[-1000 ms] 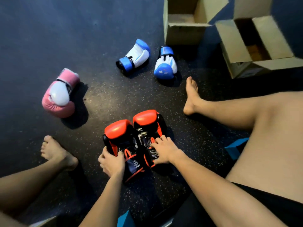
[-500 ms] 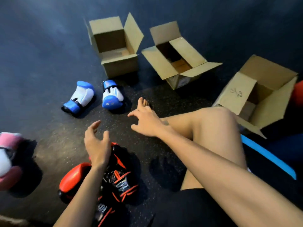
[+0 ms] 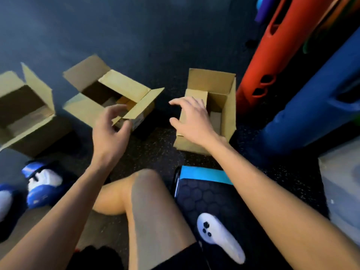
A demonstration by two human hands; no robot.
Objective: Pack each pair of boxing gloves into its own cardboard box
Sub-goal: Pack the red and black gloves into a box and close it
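The light cardboard box (image 3: pixel 212 80) at centre right could skid or tip if it is tugged by one flap, and its folded-in flap might snag a glove. The right hand (image 3: pixel 192 117) is spread and empty over that flap; I cannot tell if it touches. The left hand (image 3: pixel 111 129), loosely curled, holds nothing before the middle box (image 3: pixel 124 88). The blue gloves (image 3: pixel 44 184) lie on the floor at lower left.

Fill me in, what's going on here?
A seated person is reaching toward open boxes on the floor. The right grip is over the near flap of the right box. The left grip hovers before the middle box, holding nothing. The left box is open too. No gloves show in any box. The blue gloves lie on the floor at lower left, not yet packed.
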